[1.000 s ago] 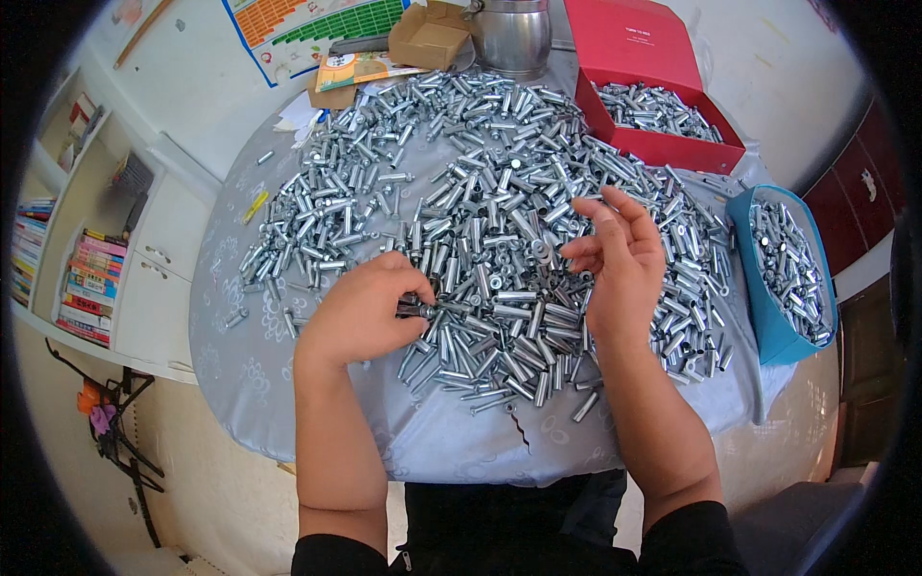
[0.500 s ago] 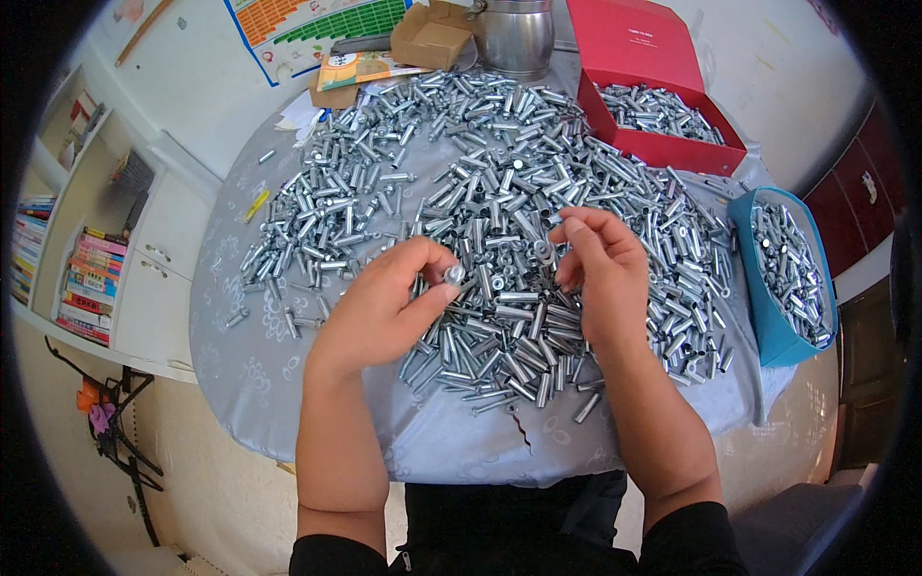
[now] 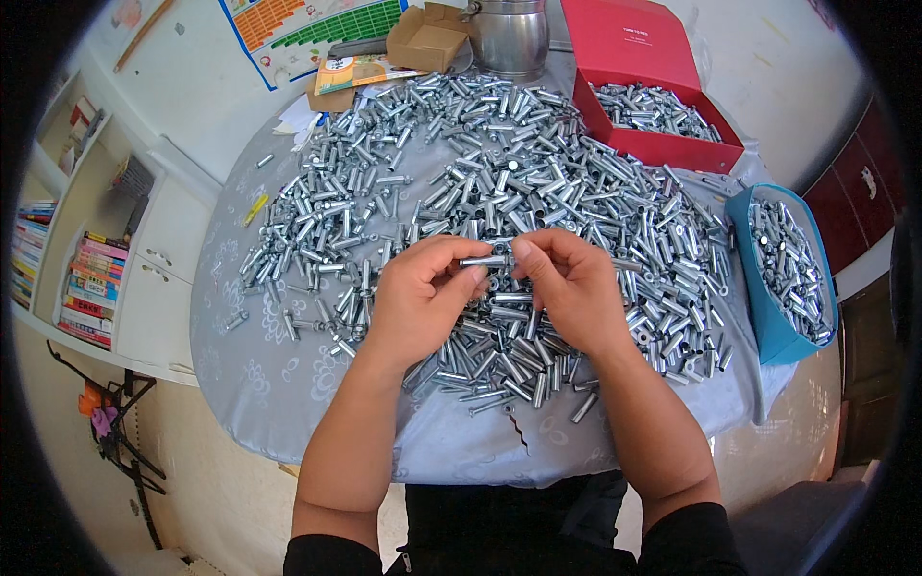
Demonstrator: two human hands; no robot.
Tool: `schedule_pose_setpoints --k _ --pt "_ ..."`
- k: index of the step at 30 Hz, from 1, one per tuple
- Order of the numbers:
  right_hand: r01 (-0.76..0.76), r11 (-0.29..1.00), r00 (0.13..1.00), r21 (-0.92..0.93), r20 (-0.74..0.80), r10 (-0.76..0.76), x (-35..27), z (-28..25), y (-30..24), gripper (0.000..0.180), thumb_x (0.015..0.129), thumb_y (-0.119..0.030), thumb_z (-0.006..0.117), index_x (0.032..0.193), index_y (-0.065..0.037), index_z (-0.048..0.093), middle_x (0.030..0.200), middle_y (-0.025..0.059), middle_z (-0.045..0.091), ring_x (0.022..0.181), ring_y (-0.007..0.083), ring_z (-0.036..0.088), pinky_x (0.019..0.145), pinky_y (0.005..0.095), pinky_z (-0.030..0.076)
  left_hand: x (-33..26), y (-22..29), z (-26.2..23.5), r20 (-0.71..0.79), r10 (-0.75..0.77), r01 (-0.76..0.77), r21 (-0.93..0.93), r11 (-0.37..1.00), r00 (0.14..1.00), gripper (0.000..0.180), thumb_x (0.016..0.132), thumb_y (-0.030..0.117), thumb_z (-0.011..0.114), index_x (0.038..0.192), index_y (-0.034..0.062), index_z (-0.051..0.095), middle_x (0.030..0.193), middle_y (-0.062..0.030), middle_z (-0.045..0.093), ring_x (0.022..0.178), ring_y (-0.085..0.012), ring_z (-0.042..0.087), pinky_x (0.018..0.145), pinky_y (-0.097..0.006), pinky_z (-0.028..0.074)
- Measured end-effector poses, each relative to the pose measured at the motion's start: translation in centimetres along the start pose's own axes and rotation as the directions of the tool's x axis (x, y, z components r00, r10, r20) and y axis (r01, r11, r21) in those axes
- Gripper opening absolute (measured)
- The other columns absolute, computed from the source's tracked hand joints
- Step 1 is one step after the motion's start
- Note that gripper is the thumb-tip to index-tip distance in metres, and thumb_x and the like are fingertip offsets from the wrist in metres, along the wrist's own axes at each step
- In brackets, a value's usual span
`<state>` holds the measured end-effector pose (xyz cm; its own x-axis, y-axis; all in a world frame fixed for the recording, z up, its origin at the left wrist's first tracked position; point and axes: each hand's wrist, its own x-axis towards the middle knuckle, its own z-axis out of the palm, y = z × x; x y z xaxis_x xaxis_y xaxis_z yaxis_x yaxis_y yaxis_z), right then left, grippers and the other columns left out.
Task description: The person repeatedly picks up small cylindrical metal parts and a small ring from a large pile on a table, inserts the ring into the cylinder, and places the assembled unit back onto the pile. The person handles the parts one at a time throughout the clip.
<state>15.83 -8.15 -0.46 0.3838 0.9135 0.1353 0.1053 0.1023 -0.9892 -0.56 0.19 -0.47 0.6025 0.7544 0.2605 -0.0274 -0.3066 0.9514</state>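
The left hand [image 3: 420, 300] pinches the left end of a silver metal fastener [image 3: 489, 260], the right hand [image 3: 574, 290] its right end; its long axis runs sideways between the hands, near both alike, above the fastener heap [image 3: 538, 187] on the counter [image 3: 254, 408].

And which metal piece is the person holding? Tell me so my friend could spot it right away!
Find the cloth-covered table, then the big heap of silvery metal pieces on it. Toward the heap's front, the left hand and right hand nearly meet. The slim shiny piece set sideways between them is yours: its neighbours lie loose, but this one is held.
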Motion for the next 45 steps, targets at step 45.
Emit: schedule_pose_setpoints --k 45 --pt "-0.007 0.988 1.000 0.153 -0.027 0.012 0.0 0.1 -0.7 0.021 0.091 -0.013 0.064 0.107 0.001 0.064 0.077 0.0013 0.062 0.055 0.0052 0.053 0.049 0.0195 0.041 0.3 0.4 0.3 -0.032 -0.119 0.104 -0.300 0.948 0.992 0.021 0.091 0.006 0.061 0.109 -0.0031 0.062 0.091 -0.0097 0.069 0.075 -0.0145 0.068 0.065 -0.025 0.056"
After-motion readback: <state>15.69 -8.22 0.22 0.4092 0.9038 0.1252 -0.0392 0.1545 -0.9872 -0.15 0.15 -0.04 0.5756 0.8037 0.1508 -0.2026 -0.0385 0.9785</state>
